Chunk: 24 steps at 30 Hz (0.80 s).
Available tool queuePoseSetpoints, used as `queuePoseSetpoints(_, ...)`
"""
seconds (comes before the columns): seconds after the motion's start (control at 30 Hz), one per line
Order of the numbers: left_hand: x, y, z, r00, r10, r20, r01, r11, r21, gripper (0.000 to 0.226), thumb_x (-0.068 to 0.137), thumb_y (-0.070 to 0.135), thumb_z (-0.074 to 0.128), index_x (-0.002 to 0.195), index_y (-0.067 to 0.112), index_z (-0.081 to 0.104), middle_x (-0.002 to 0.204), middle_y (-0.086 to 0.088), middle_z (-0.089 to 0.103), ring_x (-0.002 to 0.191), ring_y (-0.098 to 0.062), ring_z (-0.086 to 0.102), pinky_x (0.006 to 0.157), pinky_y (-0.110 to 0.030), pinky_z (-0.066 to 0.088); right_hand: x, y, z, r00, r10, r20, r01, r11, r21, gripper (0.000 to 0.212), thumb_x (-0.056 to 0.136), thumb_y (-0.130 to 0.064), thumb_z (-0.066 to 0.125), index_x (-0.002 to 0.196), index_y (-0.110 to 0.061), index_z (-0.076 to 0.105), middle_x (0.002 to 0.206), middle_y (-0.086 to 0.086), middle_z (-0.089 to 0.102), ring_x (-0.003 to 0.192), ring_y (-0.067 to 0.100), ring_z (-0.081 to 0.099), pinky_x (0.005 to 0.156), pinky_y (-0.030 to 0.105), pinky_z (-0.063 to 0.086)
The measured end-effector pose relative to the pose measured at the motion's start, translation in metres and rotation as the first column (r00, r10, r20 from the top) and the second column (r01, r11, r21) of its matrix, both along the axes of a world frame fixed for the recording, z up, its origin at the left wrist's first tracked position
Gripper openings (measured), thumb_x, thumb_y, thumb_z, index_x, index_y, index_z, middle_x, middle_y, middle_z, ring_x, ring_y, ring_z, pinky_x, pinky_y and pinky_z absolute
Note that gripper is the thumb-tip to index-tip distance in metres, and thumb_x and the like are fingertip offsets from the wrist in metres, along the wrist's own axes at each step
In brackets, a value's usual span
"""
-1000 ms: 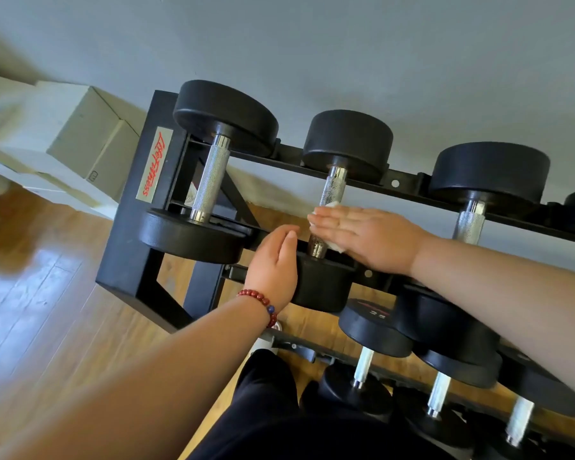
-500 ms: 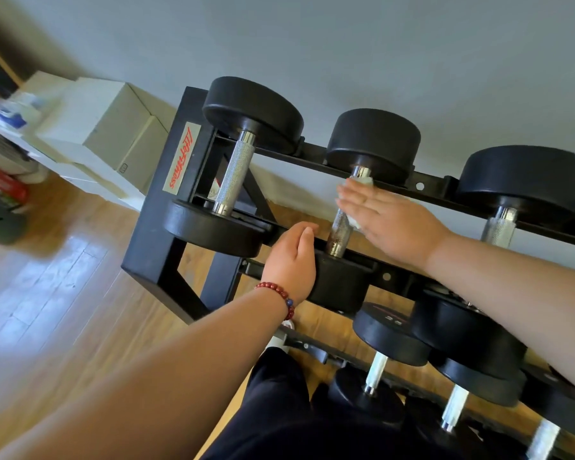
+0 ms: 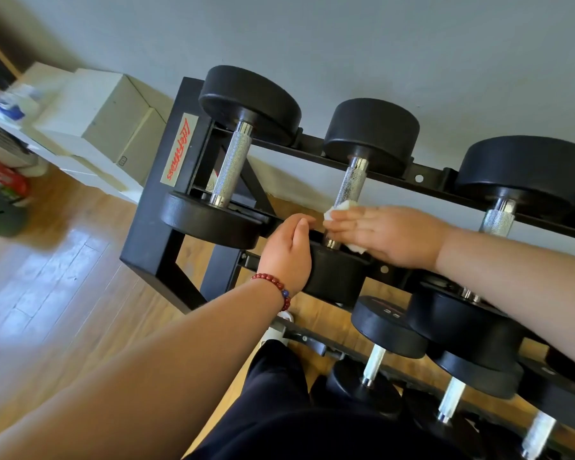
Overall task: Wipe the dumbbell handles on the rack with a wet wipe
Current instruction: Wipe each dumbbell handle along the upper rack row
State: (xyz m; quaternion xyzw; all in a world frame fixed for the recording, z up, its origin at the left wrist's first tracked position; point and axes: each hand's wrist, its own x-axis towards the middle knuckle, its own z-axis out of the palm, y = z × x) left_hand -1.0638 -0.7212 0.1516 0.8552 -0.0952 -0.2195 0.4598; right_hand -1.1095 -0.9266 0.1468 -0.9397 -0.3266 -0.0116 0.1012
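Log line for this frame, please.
step: wiping second top-row handle | right hand: presses wet wipe on handle's near end | left hand: steadies near weight head

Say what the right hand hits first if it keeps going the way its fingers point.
The right hand, pressing the wet wipe on the middle dumbbell handle, points toward the left hand. It would likely meet that thumb first, though the depth between them is unclear.

Dumbbell handles (image 3: pixel 350 185) knurled shiny metal; heads (image 3: pixel 249 101) matt black rubber; floor (image 3: pixel 54 277) glossy wood; wipe (image 3: pixel 341 207) white soft cloth.
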Motion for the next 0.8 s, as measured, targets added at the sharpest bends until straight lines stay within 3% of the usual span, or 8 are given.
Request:
queuePoseSetpoints(0.13, -0.001, 0.0, -0.002, 1.0, 0.014, -0.007, -0.015, 1.0, -0.005, 0.033, 0.106, 0.027, 0.027, 0.117, 0.023, 0.059, 0.115, 0.008, 0.06, 0.109, -0.007, 0.052, 0.092, -0.023, 0.036, 0.025, -0.005, 0.009, 0.957, -0.286, 0.038, 0.284, 0.957, 0.048, 0.045, 0.092, -0.01, 0.036, 0.13, 0.002, 0.056, 0.137, 0.019, 0.053, 0.132, 0.034, 0.044, 0.105, 0.055, 0.035)
queuePoseSetpoints(0.2, -0.001, 0.0, -0.002, 1.0, 0.015, -0.003, -0.015, 1.0, -0.011, 0.035, 0.106, 0.027, 0.028, 0.118, 0.022, 0.06, 0.116, 0.006, 0.062, 0.109, -0.009, 0.053, 0.093, -0.024, 0.037, 0.014, 0.005, 0.003, 0.982, -0.175, 0.07, 0.172, 0.984, 0.046, 0.046, 0.091, -0.014, 0.036, 0.129, -0.001, 0.058, 0.135, 0.017, 0.056, 0.13, 0.032, 0.048, 0.105, 0.054, 0.032)
queuePoseSetpoints(0.3, -0.001, 0.001, -0.002, 1.0, 0.0, 0.006, 0.0, 1.0, -0.011, 0.035, 0.106, 0.026, 0.028, 0.117, 0.02, 0.06, 0.113, 0.004, 0.062, 0.107, -0.01, 0.054, 0.092, -0.026, 0.04, -0.004, 0.003, 0.001, 0.997, 0.055, -0.053, -0.054, 0.998, 0.032, 0.043, 0.09, -0.014, 0.048, 0.131, -0.009, 0.058, 0.14, 0.009, 0.054, 0.135, 0.021, 0.04, 0.106, 0.048, 0.033)
queuePoseSetpoints(0.37, -0.001, 0.001, -0.002, 1.0, 0.004, 0.003, -0.004, 1.0, -0.002, 0.035, 0.106, 0.026, 0.027, 0.118, 0.02, 0.06, 0.114, 0.004, 0.062, 0.108, -0.01, 0.054, 0.093, -0.025, 0.039, 0.003, -0.006, 0.005, 0.997, 0.07, -0.033, -0.071, 0.997, -0.022, 0.045, 0.085, -0.007, 0.057, 0.13, -0.008, 0.059, 0.139, 0.009, 0.054, 0.134, 0.024, 0.043, 0.106, 0.051, 0.034)
queuePoseSetpoints(0.47, -0.001, 0.0, -0.002, 1.0, 0.007, -0.002, -0.007, 1.0, 0.001, 0.034, 0.106, 0.027, 0.027, 0.117, 0.022, 0.059, 0.114, 0.005, 0.061, 0.107, -0.008, 0.053, 0.093, -0.024, 0.038, 0.012, -0.003, 0.006, 0.998, 0.064, -0.029, -0.066, 0.996, -0.059, 0.045, 0.09, -0.014, 0.042, 0.132, -0.007, 0.057, 0.14, 0.011, 0.053, 0.134, 0.023, 0.042, 0.109, 0.05, 0.028)
queuePoseSetpoints(0.57, 0.0, 0.0, 0.0, 1.0, -0.006, -0.005, 0.006, 1.0, -0.003, 0.032, 0.106, 0.025, 0.027, 0.112, 0.024, 0.058, 0.107, 0.007, 0.059, 0.099, -0.005, 0.052, 0.088, -0.023, 0.037, 0.007, 0.002, -0.002, 0.987, 0.095, -0.133, -0.096, 0.995, 0.0, 0.049, 0.092, -0.023, 0.036, 0.136, -0.009, 0.053, 0.145, 0.01, 0.048, 0.139, 0.018, 0.035, 0.114, 0.042, 0.027)
queuePoseSetpoints(0.73, -0.001, 0.001, -0.002, 1.0, 0.009, 0.015, -0.009, 1.0, -0.003, 0.034, 0.106, 0.026, 0.027, 0.12, 0.021, 0.058, 0.113, 0.008, 0.058, 0.108, -0.007, 0.052, 0.095, -0.024, 0.038, 0.008, -0.014, 0.001, 0.982, 0.181, -0.05, -0.184, 0.98, -0.078, 0.046, 0.092, -0.015, 0.045, 0.136, -0.007, 0.052, 0.145, 0.009, 0.048, 0.138, 0.019, 0.036, 0.11, 0.05, 0.027)
queuePoseSetpoints(0.8, 0.0, 0.001, -0.003, 1.0, 0.012, 0.019, -0.012, 1.0, -0.008, 0.034, 0.106, 0.025, 0.028, 0.121, 0.021, 0.058, 0.113, 0.008, 0.058, 0.109, -0.008, 0.052, 0.095, -0.025, 0.039, 0.013, -0.006, 0.002, 0.982, 0.185, -0.045, -0.189, 0.978, -0.084, 0.046, 0.092, -0.018, 0.042, 0.134, -0.006, 0.055, 0.143, 0.011, 0.05, 0.137, 0.019, 0.037, 0.113, 0.046, 0.024)
